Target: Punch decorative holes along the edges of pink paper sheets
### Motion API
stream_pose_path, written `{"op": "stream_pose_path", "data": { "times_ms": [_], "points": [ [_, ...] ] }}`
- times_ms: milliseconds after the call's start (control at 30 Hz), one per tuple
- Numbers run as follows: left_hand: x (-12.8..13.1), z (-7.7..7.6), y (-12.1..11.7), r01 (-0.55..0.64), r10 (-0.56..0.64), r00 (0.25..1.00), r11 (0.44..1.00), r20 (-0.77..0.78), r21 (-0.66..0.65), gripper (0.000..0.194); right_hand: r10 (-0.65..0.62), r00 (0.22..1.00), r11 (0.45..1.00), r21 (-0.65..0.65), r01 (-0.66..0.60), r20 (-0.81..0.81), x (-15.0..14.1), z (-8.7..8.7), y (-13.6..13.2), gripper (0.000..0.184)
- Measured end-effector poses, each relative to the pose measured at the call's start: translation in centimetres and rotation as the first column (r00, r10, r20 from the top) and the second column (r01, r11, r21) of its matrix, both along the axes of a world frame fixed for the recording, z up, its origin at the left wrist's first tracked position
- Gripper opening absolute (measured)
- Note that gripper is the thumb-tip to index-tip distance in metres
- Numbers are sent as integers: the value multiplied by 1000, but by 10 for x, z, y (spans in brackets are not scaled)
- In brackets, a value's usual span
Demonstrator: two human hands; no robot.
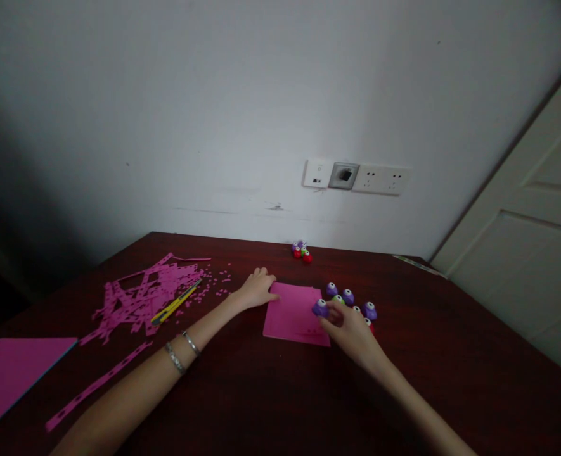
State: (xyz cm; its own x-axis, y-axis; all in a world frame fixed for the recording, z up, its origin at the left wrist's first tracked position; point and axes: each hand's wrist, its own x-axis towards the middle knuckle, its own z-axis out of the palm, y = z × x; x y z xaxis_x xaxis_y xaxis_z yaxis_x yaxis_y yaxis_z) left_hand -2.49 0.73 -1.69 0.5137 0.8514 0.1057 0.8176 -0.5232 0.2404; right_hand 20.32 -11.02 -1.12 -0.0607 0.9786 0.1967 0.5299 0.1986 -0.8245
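Pink paper sheets [292, 313] lie in a small stack on the table in front of me. My left hand [257, 290] rests at their upper left edge, fingers stretched out on the table and the thumb touching the paper. Between the thumb and fingers of my right hand [349, 329] is a small purple craft punch [320, 309] with a white and dark round top, over the right part of the paper. Beside and partly behind that hand stand several more punches, among them a purple punch [369, 311] and a green punch [338, 299].
Left of the paper lie a heap of punched pink strips [154, 288], scattered paper bits [213, 285] and a yellow utility knife [175, 304]. A larger pink sheet [18, 367] and a loose strip [97, 386] are nearer. More punches [302, 251] stand by the wall with sockets [380, 180].
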Motion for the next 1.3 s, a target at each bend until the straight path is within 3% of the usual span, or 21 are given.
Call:
{"op": "stream_pose_path", "data": {
  "times_ms": [133,333,533,800,1100,1300],
  "points": [
    [-1,-11,6,56,-56,998,998,-2,-5,60,40,999,999,-33,-39,29,-8,-5,-14,18],
    [1,-11,10,73,-72,996,997,53,-9,58,55,997,997,-56,-52,56,-13,-6,-21,22],
    [2,-11,14,53,-37,991,990,126,-128,55,54,992,995,-85,-44,112,-12,1,-25,22],
    [1,-16,18,15,17,983,985,180,-175,60,71,992,995,-73,-64,100,-13,0,-26,21],
    [6,-7,13,-51,97,970,977,222,-207,51,48,988,996,-82,-37,146,-17,4,-29,25],
    [11,-7,14,-29,119,923,970,366,-243,26,52,985,995,-90,-38,162,-17,1,-29,28]
  ]
}}
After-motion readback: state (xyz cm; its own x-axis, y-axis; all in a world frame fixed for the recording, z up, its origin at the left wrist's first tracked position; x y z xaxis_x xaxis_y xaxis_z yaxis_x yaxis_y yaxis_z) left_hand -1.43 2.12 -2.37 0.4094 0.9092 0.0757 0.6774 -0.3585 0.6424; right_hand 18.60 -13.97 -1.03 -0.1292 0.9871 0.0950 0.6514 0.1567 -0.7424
